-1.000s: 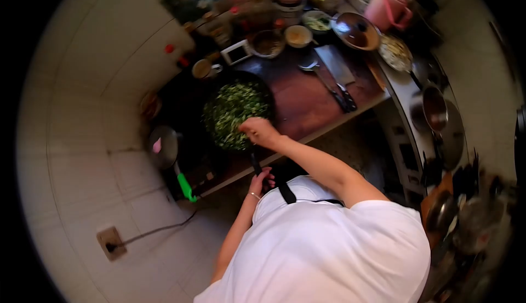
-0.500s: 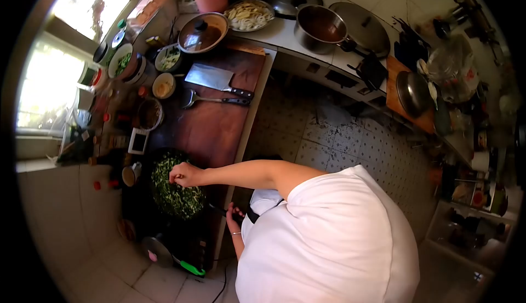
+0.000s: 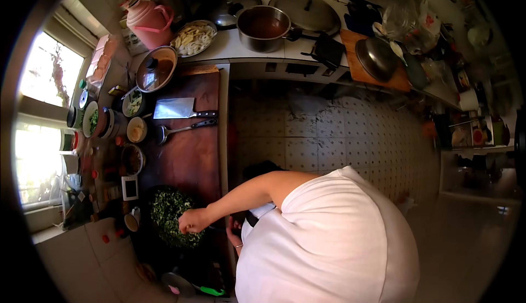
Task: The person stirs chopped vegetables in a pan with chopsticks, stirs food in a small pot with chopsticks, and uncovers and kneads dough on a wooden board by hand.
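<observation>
A dark pan (image 3: 149, 215) holds chopped green vegetables (image 3: 171, 210) at the lower left. Over the right side of the greens is my right hand (image 3: 192, 221), its fingers curled together; anything between them is too small to make out. My left hand (image 3: 234, 230) is beside the pan's handle, close to my body, partly hidden by my arm and shirt. Its grip on the handle is not clear. Above the pan, a cleaver (image 3: 175, 108) and a metal spatula (image 3: 164, 133) lie on the reddish-brown board (image 3: 189, 160).
Bowls and bottles line the window side, with a small white-framed device (image 3: 130, 188) near the pan. A glass lid (image 3: 156, 68), a plate of sliced food (image 3: 193, 38), a pink jug (image 3: 148, 23) and a steel pot (image 3: 263, 29) stand farther back. A green-handled pan (image 3: 178, 285) sits below.
The view has swung toward the right, showing more floor and the back counter. My right hand has stayed over the greens with curled fingers. My left hand is now more hidden.
</observation>
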`<state>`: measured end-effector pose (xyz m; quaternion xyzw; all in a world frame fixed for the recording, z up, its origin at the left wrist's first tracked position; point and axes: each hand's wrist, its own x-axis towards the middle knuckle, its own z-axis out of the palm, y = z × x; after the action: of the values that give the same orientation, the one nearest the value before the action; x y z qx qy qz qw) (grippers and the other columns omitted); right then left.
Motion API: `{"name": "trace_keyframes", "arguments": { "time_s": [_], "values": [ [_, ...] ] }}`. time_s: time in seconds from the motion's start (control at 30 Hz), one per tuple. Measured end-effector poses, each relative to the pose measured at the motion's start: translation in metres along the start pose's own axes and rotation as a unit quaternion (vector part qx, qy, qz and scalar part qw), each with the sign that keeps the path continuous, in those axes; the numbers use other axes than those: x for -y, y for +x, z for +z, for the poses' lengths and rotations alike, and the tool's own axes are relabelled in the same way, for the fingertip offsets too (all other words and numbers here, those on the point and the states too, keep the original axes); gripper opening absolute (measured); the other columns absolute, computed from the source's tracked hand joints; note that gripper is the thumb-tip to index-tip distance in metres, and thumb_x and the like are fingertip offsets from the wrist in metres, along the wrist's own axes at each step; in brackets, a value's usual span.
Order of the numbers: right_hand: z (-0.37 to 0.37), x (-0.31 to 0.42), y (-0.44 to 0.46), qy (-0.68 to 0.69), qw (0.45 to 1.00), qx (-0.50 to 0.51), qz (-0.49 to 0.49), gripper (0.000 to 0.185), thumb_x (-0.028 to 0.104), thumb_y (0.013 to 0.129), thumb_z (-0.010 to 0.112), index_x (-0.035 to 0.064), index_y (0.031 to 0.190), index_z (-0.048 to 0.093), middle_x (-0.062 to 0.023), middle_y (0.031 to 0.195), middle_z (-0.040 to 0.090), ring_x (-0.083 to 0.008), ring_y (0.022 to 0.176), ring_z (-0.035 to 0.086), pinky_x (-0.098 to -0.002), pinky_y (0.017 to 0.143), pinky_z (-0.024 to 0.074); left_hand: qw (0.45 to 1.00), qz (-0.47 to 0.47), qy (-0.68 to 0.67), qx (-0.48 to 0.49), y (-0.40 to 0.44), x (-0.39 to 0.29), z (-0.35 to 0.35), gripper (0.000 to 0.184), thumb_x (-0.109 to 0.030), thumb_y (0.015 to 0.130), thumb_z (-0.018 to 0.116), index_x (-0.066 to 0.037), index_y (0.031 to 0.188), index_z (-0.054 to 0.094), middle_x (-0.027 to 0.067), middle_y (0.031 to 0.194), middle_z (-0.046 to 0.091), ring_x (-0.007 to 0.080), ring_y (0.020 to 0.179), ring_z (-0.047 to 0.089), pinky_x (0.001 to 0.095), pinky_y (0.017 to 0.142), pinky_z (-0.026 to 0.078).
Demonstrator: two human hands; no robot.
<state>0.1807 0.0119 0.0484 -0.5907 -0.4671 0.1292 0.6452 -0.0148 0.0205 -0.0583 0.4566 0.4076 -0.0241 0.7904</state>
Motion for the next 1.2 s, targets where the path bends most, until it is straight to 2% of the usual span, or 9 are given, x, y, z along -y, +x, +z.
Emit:
{"name": "trace_keyframes", "arguments": {
  "time_s": [0.2,0.33,0.43,0.47,0.57,0.67,0.7,1.07,1.2],
  "values": [
    [0.034,-0.023,-0.02,-0.033,0.992,0.106,-0.051,0.015,-0.001,0.073,0.057,0.0081,0.078,0.068,-0.0096,0.074,0.063,-0.0291,0.07,0.061,-0.0395,0.06,0.048,0.996,-0.051,-0.073,0.007,0.006,-0.002,-0.006,0.046,-0.038,0.086,0.049,-0.004,0.116,0.059,0.0018,0.073,0.05,0.0139,0.063,0.043,0.0256,0.061,0.039],
    [-0.004,-0.047,0.013,0.033,0.997,-0.034,0.058,0.02,0.0,0.069,0.054,0.0076,0.08,0.07,-0.011,0.079,0.068,-0.0248,0.072,0.065,-0.0367,0.063,0.0517,0.991,-0.078,-0.101,0.029,0.008,-0.001,-0.008,0.045,-0.037,0.087,0.05,-0.004,0.115,0.06,0.0008,0.073,0.047,0.0129,0.065,0.042,0.0253,0.062,0.039],
    [-0.024,-0.06,0.04,-0.02,0.993,-0.111,0.019,0.017,0.0,0.069,0.057,0.007,0.078,0.07,-0.011,0.073,0.068,-0.0214,0.066,0.066,-0.0335,0.06,0.0526,0.99,-0.129,-0.055,0.027,0.01,-0.009,-0.002,0.04,-0.035,0.087,0.053,-0.005,0.11,0.065,-0.0016,0.07,0.041,0.0109,0.065,0.039,0.0241,0.061,0.037],
    [-0.04,-0.043,0.047,-0.004,0.99,-0.118,0.072,0.013,0.004,0.071,0.061,0.0071,0.079,0.07,-0.011,0.073,0.068,-0.0193,0.066,0.066,-0.0325,0.059,0.0524,0.988,-0.105,-0.104,0.035,0.001,-0.02,0.013,0.025,-0.027,0.082,0.066,-0.007,0.097,0.066,-0.0023,0.066,0.045,0.0104,0.057,0.04,0.0239,0.051,0.033],
    [-0.065,-0.074,0.052,0.145,0.975,-0.088,0.145,0.013,0.006,0.076,0.061,0.0061,0.083,0.071,-0.0075,0.079,0.068,-0.0164,0.069,0.064,-0.0289,0.062,0.0515,0.973,-0.158,-0.158,0.062,-0.013,-0.031,0.033,0.013,-0.027,0.085,0.064,-0.014,0.089,0.062,-0.0019,0.065,0.048,0.0103,0.054,0.045,0.0245,0.049,0.037],
    [-0.068,-0.053,0.065,-0.079,0.984,-0.134,0.081,0.01,0.004,0.085,0.06,0.0018,0.089,0.069,-0.0098,0.085,0.07,-0.0166,0.08,0.067,-0.0295,0.07,0.0522,0.981,-0.132,-0.143,0.003,-0.024,-0.04,0.04,0.023,-0.024,0.085,0.063,-0.01,0.103,0.061,0.0016,0.068,0.055,0.0134,0.054,0.05,0.0257,0.05,0.042],
    [-0.057,-0.049,0.061,-0.065,0.983,-0.128,0.115,0.012,0.004,0.082,0.059,0.0017,0.09,0.068,-0.0147,0.089,0.068,-0.0252,0.079,0.067,-0.0323,0.068,0.0525,0.981,-0.11,-0.159,0.005,-0.023,-0.033,0.038,0.023,-0.023,0.085,0.063,-0.009,0.104,0.061,0.0023,0.069,0.056,0.0137,0.054,0.052,0.0267,0.05,0.044],
    [0.02,0.016,0.039,0.005,0.987,0.157,0.008,0.017,-0.007,0.082,0.06,0.0022,0.095,0.065,-0.0143,0.096,0.066,-0.0272,0.086,0.065,-0.0304,0.071,0.0506,0.975,-0.11,-0.189,-0.034,-0.027,-0.029,0.043,0.024,-0.025,0.084,0.063,-0.01,0.102,0.058,0.002,0.069,0.056,0.0124,0.052,0.053,0.0272,0.047,0.045],
    [0.042,-0.037,0.042,-0.056,0.983,0.15,-0.088,0.018,-0.006,0.081,0.059,0.0043,0.094,0.064,-0.0129,0.091,0.064,-0.0306,0.082,0.064,-0.0328,0.069,0.0507,0.974,-0.094,-0.204,-0.039,-0.027,-0.027,0.044,0.024,-0.024,0.084,0.064,-0.009,0.102,0.057,0.0023,0.068,0.056,0.0126,0.051,0.053,0.0272,0.046,0.045]
  ]
}}
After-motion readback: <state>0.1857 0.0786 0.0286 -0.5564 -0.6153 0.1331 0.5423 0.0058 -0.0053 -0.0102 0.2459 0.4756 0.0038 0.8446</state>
